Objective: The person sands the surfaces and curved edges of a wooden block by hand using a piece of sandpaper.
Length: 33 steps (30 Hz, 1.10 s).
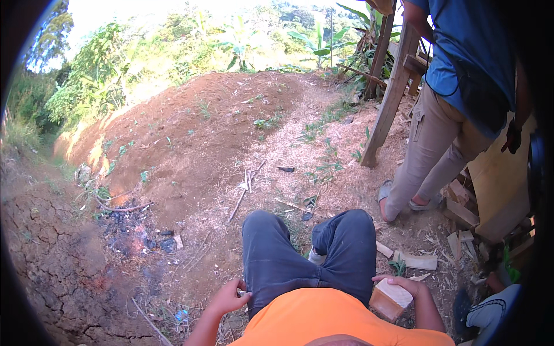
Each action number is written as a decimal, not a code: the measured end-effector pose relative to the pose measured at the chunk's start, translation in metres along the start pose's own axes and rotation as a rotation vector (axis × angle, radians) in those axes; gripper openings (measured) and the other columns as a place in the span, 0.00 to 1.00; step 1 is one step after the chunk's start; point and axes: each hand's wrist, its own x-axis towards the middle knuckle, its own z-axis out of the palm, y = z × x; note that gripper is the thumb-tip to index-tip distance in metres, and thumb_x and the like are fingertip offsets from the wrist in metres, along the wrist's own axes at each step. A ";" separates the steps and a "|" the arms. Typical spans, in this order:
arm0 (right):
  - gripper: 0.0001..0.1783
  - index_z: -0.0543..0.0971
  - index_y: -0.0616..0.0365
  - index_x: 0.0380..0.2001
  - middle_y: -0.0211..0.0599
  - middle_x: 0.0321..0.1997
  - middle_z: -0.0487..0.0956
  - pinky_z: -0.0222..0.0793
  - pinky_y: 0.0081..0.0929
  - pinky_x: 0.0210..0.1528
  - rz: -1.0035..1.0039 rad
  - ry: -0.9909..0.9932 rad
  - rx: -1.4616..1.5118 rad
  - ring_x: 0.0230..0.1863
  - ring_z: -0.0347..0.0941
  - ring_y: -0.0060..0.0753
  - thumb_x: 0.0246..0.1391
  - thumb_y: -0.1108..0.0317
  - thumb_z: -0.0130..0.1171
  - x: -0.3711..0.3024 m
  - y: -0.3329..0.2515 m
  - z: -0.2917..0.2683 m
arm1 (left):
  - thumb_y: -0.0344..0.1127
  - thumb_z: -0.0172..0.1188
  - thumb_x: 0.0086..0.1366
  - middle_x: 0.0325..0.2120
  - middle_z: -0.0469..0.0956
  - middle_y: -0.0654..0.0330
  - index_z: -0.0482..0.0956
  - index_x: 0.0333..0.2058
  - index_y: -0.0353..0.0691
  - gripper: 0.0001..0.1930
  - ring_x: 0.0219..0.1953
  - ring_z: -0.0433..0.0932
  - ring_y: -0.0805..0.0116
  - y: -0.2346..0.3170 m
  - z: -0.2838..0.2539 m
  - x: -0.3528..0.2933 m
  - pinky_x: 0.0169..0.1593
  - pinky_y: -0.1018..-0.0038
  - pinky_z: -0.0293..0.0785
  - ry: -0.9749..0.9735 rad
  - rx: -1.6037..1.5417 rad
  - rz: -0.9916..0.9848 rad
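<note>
My right hand (408,284) is at the top edge of a squared wooden block (391,301), beside my right thigh. Its fingers lie along the block's far edge, and some are hidden. The block is tilted, with a pale sawn face and an orange-brown one showing. By the outer side of my left thigh, my left hand (229,296) hangs with nothing in it, thumb and fingers apart. I am seated with bent knees in dark trousers (268,254); what I sit on is hidden.
A person in a blue shirt (470,57) stands at the right near a slanted wooden post (392,95). Offcuts (416,260) lie by my right knee. Charred, ashy ground (135,233) is at the left. Beyond rises a bare earth mound (190,132). Another person's shoe (461,305) shows lower right.
</note>
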 end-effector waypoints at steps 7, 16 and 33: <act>0.56 0.47 0.54 0.78 0.47 0.79 0.53 0.49 0.35 0.76 0.030 0.068 -0.132 0.75 0.56 0.38 0.54 0.46 0.60 0.033 0.025 -0.002 | 0.48 0.67 0.64 0.36 0.78 0.51 0.76 0.39 0.35 0.20 0.36 0.79 0.57 0.025 0.013 -0.012 0.40 0.63 0.76 0.028 0.034 0.122; 0.46 0.68 0.53 0.70 0.41 0.68 0.73 0.65 0.36 0.65 0.263 0.146 0.007 0.62 0.73 0.38 0.54 0.39 0.62 0.074 0.003 0.016 | 0.38 0.55 0.72 0.32 0.72 0.47 0.72 0.36 0.36 0.10 0.38 0.75 0.45 0.025 0.011 -0.030 0.42 0.56 0.73 -0.030 0.095 0.436; 0.39 0.76 0.52 0.60 0.39 0.58 0.80 0.69 0.39 0.58 0.401 0.147 0.049 0.54 0.77 0.38 0.56 0.34 0.56 0.079 0.016 -0.005 | 0.46 0.61 0.69 0.32 0.79 0.54 0.81 0.36 0.41 0.14 0.36 0.81 0.52 0.159 -0.034 0.017 0.39 0.59 0.77 0.176 0.138 0.608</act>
